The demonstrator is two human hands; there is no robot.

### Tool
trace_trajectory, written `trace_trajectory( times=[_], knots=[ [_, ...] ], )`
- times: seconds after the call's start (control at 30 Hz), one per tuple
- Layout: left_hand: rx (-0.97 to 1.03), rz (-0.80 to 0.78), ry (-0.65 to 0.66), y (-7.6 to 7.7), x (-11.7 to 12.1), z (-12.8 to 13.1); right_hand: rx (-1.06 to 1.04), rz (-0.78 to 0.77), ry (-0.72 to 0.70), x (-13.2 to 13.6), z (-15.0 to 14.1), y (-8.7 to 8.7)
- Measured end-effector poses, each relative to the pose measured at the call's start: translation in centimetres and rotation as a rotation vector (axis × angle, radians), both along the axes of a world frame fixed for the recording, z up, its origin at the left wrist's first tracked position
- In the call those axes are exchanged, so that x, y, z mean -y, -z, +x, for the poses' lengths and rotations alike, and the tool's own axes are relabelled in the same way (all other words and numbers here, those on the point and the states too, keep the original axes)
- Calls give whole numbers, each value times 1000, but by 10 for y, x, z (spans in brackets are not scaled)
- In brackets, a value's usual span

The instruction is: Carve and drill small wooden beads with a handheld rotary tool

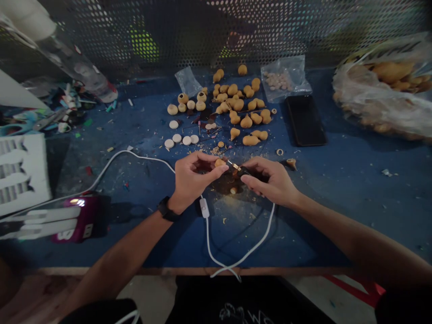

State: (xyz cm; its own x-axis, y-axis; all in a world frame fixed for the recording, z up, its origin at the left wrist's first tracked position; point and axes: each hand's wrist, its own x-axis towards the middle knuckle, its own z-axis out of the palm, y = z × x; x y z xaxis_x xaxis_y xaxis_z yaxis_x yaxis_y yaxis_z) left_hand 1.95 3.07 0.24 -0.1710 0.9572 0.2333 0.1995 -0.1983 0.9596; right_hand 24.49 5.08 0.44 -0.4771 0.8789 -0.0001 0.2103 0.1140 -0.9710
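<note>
The gourd [219, 162], partly hidden, is pinched at the tip of the left grip [193, 177] above the bench [168, 245]. The tool [236, 167] points at it; contact is hard to make out. The right grip [275, 181] is wrapped round the tool, hiding much of it. The right edge cuts off the bag [388, 105].

Gourd [219, 163] partly hidden by left hand [192, 178]; plastic bag [381, 104] cut by right edge.

A dark-screened smartphone [305, 120] lies on the right of the blue desk [357, 193]. A perforated panel [182, 36] stands along the far edge. At left are a clear bottle [89, 78], blue-handled scissors [23, 121] and, nearer, a patterned white sheet [35, 168].
</note>
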Motion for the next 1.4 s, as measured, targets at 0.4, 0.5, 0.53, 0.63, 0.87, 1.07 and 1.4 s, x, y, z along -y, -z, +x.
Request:
trace_trajectory(
  times=[0.4,0.5,0.53,0.63,0.87,1.07,1.4],
  knots=[
    [14,4,7,-2,0,1,11,10,-3,0,1,1],
    [15,-12,0,-1,0,1,7,2,-5,0,1,0],
    [19,-7,-1,-1,0,1,7,0,-3,0,1,0],
    [23,16,3,0,0,1,8,-1,-3,0,1,1],
    [15,31,1,-1,0,1,12,-7,-1,0,0,-1],
    [7,-6,-2,0,0,1,27,-11,-4,0,1,-2],
    [-5,-16,-10,-1,0,1,17,6,-15,-1,1,-1]
  ],
)
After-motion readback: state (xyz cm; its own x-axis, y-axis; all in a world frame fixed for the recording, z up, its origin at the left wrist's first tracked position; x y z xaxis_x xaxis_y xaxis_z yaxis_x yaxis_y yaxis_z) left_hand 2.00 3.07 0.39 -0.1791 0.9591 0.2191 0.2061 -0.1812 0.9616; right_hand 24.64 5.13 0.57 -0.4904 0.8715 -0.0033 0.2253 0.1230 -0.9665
